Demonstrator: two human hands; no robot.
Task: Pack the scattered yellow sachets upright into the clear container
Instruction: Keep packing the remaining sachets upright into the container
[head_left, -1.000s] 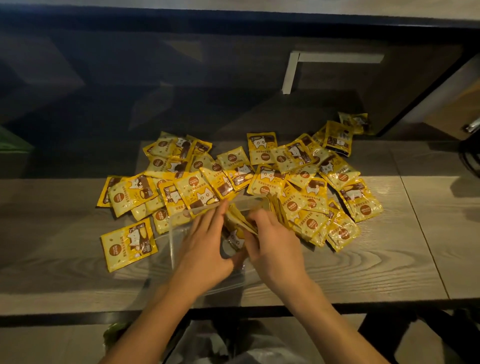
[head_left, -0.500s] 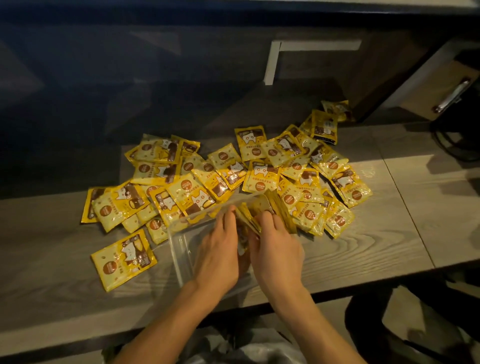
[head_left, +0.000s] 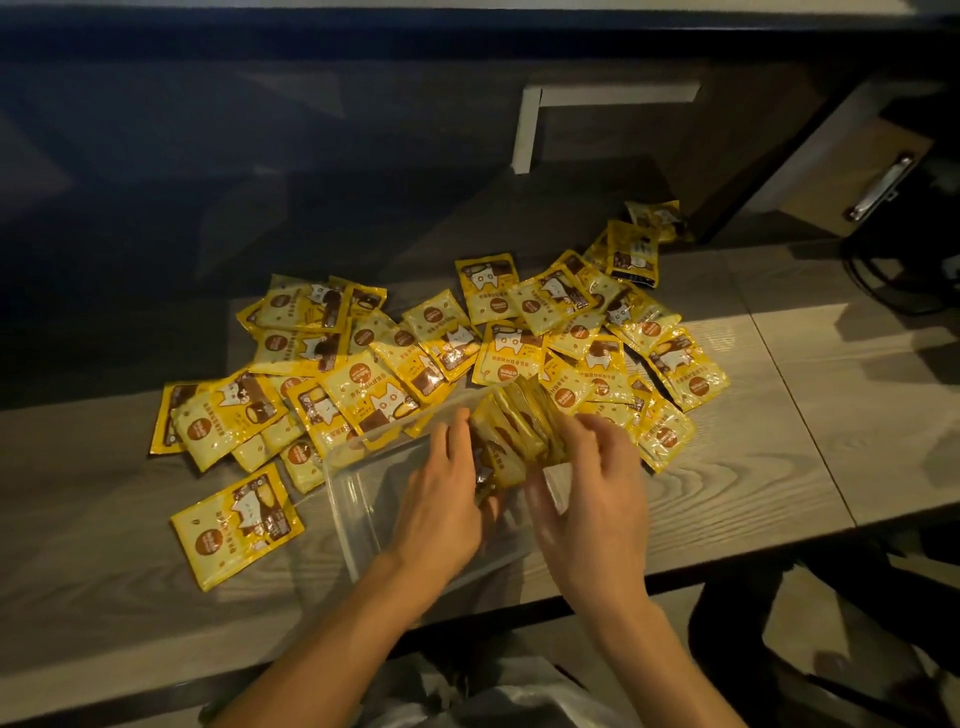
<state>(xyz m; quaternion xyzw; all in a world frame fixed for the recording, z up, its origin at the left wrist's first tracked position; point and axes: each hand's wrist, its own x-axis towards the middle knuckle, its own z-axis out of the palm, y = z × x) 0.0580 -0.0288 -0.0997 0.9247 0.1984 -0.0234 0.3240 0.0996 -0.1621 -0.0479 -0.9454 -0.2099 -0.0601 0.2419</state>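
A clear container (head_left: 353, 499) stands near the front edge of the wooden table (head_left: 727, 467). Inside its far right part a row of yellow sachets (head_left: 524, 426) stands upright on edge. My left hand (head_left: 441, 499) is inside the container, its straight fingers pressing the left face of that row. My right hand (head_left: 597, 483) lies against the row's right side, fingers spread; I cannot tell whether it grips anything. Several more yellow sachets (head_left: 363, 384) lie scattered flat behind the container, and a single sachet (head_left: 236, 525) lies to its left.
A dark wall panel rises behind the table. To the far right stands a cabinet with a metal handle (head_left: 878, 189), and black cables (head_left: 893, 280) hang near it. Bare wood shows at the table's left front and right.
The view has shifted, so the scene sits further right and lower. Both hands stay on the upright row; the right hand's fingers have spread out over the row's right side.
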